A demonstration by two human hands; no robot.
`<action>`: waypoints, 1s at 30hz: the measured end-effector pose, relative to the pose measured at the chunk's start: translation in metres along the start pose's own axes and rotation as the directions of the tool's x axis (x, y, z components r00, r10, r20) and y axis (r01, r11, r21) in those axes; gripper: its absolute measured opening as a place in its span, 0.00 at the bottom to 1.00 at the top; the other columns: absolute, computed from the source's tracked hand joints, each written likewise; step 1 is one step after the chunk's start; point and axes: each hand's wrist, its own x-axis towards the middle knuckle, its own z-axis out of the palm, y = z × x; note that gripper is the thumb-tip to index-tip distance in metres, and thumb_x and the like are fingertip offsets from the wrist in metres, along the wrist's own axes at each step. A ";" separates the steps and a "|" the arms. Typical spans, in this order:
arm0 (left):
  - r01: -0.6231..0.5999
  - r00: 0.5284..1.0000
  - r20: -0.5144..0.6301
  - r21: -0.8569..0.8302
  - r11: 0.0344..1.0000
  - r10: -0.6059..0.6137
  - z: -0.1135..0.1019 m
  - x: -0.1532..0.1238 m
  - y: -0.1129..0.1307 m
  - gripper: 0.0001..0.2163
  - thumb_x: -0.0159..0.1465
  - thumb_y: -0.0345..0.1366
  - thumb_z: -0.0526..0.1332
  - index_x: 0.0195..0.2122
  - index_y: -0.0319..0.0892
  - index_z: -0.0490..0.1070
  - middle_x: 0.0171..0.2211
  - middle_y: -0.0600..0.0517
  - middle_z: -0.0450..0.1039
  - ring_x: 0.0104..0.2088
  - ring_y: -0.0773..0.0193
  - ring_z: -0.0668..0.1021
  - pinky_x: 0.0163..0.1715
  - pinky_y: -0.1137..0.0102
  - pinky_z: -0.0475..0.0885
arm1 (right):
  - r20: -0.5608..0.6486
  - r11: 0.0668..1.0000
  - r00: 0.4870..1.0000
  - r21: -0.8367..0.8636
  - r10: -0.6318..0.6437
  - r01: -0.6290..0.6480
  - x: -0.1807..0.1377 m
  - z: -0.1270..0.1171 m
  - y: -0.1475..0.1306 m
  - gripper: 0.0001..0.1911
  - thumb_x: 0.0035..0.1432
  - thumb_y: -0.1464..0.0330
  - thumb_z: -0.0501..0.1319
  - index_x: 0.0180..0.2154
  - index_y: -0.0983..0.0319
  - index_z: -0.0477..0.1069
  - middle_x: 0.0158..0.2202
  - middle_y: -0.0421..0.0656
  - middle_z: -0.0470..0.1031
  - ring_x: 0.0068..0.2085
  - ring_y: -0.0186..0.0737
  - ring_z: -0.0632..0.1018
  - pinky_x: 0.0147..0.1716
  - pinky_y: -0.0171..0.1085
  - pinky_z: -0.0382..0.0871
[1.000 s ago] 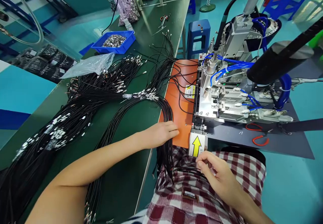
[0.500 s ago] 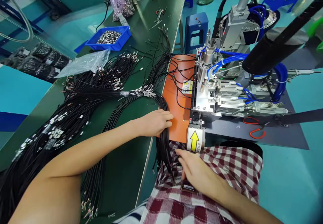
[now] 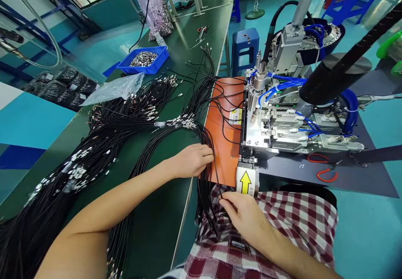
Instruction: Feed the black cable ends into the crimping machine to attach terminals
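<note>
A thick bundle of black cables [image 3: 205, 174] with metal end connectors hangs over the edge of the green bench [image 3: 163, 212] onto my lap. My left hand [image 3: 190, 160] rests on this bundle at the bench edge, fingers curled onto the cables beside the orange plate [image 3: 224, 145]. My right hand [image 3: 243, 216] is over my plaid lap, just below the white tag with a yellow arrow [image 3: 246, 182], its thumb and fingers pinched on one thin black cable end. The metal machine [image 3: 276, 124] with blue hoses stands right of the orange plate.
More black cables with metal tips [image 3: 103, 145] fan across the bench. A clear plastic bag [image 3: 114, 88], a blue bin of metal parts [image 3: 143, 57] and a pink bag [image 3: 155, 11] lie further back. A blue stool [image 3: 245, 46] stands behind the machine. Red-handled scissors [image 3: 323, 172] lie on the machine's dark base.
My right hand moved from beside the arrow tag down and left onto my lap and pinched a cable end. My left hand shifted slightly left on the bundle.
</note>
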 end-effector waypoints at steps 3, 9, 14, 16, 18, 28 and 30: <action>0.001 1.000 0.003 0.014 1.000 -0.001 0.000 -0.001 -0.001 0.07 0.62 0.28 0.52 0.31 0.41 0.69 0.31 0.48 0.70 0.35 0.59 0.70 0.34 0.65 0.63 | -0.099 0.999 0.994 0.010 0.035 -0.034 -0.005 -0.021 -0.004 0.14 0.65 0.63 0.52 0.30 0.59 0.70 0.22 0.40 0.73 0.22 0.37 0.71 0.24 0.35 0.59; 0.096 0.974 -0.199 -0.081 0.992 -0.111 -0.006 0.013 0.024 0.12 0.67 0.36 0.51 0.49 0.40 0.67 0.44 0.44 0.71 0.47 0.55 0.70 0.45 0.62 0.63 | -0.130 0.964 0.985 0.253 0.111 -0.075 -0.003 -0.054 0.008 0.14 0.65 0.59 0.52 0.35 0.58 0.73 0.20 0.37 0.68 0.21 0.35 0.67 0.21 0.34 0.60; -0.050 0.987 -0.153 -0.034 0.998 0.044 0.004 0.040 0.047 0.15 0.71 0.42 0.47 0.38 0.41 0.70 0.30 0.51 0.69 0.33 0.62 0.71 0.39 0.66 0.63 | -0.084 0.966 0.988 0.233 0.131 -0.108 -0.003 -0.078 0.023 0.12 0.62 0.61 0.55 0.39 0.56 0.75 0.23 0.38 0.72 0.22 0.36 0.70 0.21 0.34 0.62; 0.052 0.985 -0.165 -0.042 0.998 -0.058 0.010 0.047 0.051 0.17 0.72 0.40 0.44 0.32 0.41 0.68 0.26 0.52 0.66 0.28 0.64 0.69 0.32 0.67 0.60 | -0.106 0.972 0.984 0.205 0.140 -0.116 -0.008 -0.087 0.028 0.12 0.62 0.63 0.54 0.41 0.57 0.75 0.22 0.38 0.71 0.24 0.37 0.72 0.24 0.34 0.65; 0.129 0.973 -0.186 -0.060 0.990 -0.138 0.012 0.053 0.057 0.17 0.72 0.39 0.44 0.32 0.40 0.68 0.28 0.51 0.68 0.30 0.62 0.70 0.31 0.67 0.60 | -0.164 0.980 0.977 0.166 0.137 -0.109 -0.011 -0.092 0.031 0.12 0.63 0.65 0.53 0.41 0.57 0.74 0.23 0.38 0.72 0.27 0.38 0.73 0.28 0.35 0.67; 0.147 0.950 -0.086 -0.724 0.673 -0.300 0.010 0.074 0.086 0.11 0.71 0.33 0.47 0.53 0.42 0.59 0.41 0.48 0.72 0.40 0.61 0.75 0.39 0.68 0.69 | -0.201 0.938 0.968 0.338 0.150 -0.076 0.000 -0.091 0.033 0.07 0.62 0.64 0.57 0.38 0.58 0.72 0.33 0.41 0.79 0.35 0.41 0.78 0.37 0.37 0.70; 0.177 0.944 -0.045 -0.768 0.616 -0.327 0.009 0.075 0.087 0.10 0.70 0.34 0.49 0.50 0.43 0.61 0.40 0.49 0.72 0.40 0.61 0.74 0.39 0.68 0.68 | -0.266 0.952 0.951 0.295 0.158 -0.076 0.001 -0.090 0.033 0.09 0.63 0.64 0.57 0.32 0.59 0.72 0.29 0.41 0.77 0.32 0.39 0.77 0.34 0.36 0.69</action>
